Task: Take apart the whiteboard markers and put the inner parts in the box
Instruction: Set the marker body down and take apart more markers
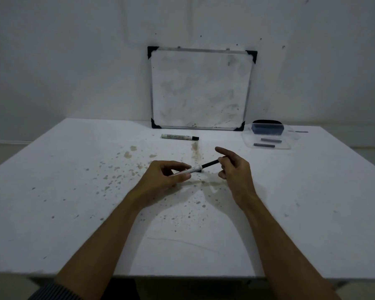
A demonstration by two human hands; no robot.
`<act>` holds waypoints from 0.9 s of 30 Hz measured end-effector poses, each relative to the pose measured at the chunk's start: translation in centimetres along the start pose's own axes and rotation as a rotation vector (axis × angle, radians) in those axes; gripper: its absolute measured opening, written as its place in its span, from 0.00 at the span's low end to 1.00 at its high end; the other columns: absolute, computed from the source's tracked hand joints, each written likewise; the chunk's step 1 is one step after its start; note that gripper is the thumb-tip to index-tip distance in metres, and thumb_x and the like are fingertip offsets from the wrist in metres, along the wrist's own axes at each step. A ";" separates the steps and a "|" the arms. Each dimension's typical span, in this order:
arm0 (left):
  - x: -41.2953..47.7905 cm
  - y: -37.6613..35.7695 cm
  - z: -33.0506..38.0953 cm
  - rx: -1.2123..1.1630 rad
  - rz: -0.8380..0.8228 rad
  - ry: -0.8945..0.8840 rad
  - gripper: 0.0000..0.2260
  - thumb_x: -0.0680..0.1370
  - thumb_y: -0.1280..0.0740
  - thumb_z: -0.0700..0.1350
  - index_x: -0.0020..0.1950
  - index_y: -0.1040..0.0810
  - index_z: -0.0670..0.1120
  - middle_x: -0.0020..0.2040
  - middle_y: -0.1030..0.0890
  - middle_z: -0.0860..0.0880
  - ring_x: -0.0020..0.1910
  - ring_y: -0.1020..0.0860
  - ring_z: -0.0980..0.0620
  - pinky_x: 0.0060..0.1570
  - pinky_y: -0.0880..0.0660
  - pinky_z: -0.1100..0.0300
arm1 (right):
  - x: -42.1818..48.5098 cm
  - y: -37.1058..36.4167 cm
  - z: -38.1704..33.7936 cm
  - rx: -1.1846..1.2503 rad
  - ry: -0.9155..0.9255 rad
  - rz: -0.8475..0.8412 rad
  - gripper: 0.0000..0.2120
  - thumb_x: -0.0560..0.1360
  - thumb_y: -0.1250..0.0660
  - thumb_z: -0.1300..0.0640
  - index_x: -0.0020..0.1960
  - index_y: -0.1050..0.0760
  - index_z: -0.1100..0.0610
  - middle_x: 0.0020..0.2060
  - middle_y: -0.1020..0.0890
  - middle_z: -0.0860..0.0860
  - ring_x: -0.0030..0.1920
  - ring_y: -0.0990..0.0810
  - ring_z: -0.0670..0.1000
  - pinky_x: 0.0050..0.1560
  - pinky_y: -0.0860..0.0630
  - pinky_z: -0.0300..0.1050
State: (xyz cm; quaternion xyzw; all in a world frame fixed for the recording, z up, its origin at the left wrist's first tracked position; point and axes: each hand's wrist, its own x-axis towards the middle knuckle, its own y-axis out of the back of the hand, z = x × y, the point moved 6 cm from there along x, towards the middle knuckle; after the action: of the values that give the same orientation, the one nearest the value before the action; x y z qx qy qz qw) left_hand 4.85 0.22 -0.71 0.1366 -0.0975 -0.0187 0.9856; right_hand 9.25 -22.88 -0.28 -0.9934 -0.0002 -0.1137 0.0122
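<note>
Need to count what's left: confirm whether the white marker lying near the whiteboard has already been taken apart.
No: the white marker with a black end lies whole on the white table, apart from both hands.

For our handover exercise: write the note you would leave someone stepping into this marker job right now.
Left hand: holds the marker barrel just above the table.
Right hand: fingers pinch the dark inner part, which sticks out of the barrel, not yet free.
Box, far right: two dark inner parts lie in it, beside a blue eraser.
Second marker: lying whole in front of the whiteboard.
Done: two inner parts boxed.
Left: pull this one free, box it, then take apart the second marker.
</note>
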 end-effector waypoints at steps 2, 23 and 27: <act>-0.1 -0.1 0.1 0.002 -0.013 -0.006 0.10 0.74 0.21 0.54 0.55 0.11 0.62 0.41 0.11 0.54 0.32 0.20 0.58 0.33 0.24 0.68 | -0.1 -0.3 0.1 -0.046 -0.006 -0.010 0.14 0.81 0.36 0.58 0.62 0.18 0.46 0.26 0.31 0.39 0.28 0.33 0.42 0.36 0.26 0.38; 0.5 2.0 -0.5 -0.334 0.217 0.046 0.09 0.80 0.27 0.54 0.58 0.12 0.54 0.49 0.11 0.51 0.32 0.22 0.55 0.31 0.26 0.63 | -1.6 -4.4 0.7 -0.854 0.288 -0.186 0.10 0.78 0.31 0.49 0.56 0.17 0.51 0.54 0.19 0.53 0.56 0.24 0.54 0.59 0.27 0.55; 0.3 1.3 0.2 -0.125 0.219 -0.014 0.08 0.79 0.25 0.50 0.58 0.13 0.54 0.45 0.11 0.52 0.31 0.21 0.56 0.28 0.25 0.64 | -1.4 -3.4 -0.4 -0.574 0.184 -0.151 0.10 0.81 0.33 0.50 0.60 0.17 0.49 0.52 0.15 0.43 0.49 0.20 0.39 0.50 0.23 0.38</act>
State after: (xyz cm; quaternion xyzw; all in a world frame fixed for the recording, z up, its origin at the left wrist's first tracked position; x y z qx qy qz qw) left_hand 5.16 1.42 -0.11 0.0634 -0.1173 0.0823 0.9876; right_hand 7.80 -19.46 -0.16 -0.9389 -0.0407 -0.1994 -0.2776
